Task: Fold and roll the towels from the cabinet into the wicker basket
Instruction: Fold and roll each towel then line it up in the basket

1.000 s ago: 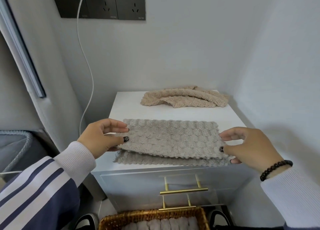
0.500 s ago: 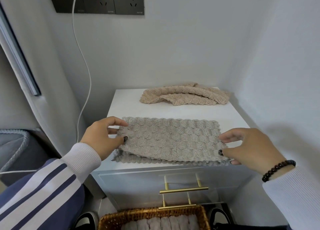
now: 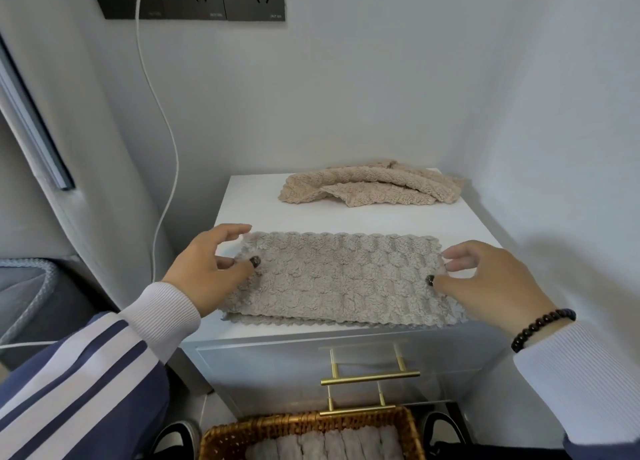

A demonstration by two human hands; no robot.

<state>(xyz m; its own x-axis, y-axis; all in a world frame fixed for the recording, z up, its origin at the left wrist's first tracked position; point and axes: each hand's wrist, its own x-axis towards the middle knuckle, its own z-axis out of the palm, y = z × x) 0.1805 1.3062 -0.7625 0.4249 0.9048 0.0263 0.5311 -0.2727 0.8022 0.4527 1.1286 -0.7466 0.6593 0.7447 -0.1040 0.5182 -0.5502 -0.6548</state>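
we see the left hand [image 3: 204,272] and the right hand [image 3: 485,283] pinching the short ends of the folded grey fluffy towel [image 3: 341,279], thumbs on top, at frame centre on the white cabinet [image 3: 256,200]. the brown wicker basket [image 3: 304,425] at bottom centre holds rolled grey towels [image 3: 325,445].

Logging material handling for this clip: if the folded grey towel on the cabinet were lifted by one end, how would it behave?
The grey towel would likely droop: its layers lie limp and flat. It looks fluffy, so probably light. Its nubby pile should resist slipping on the cabinet.
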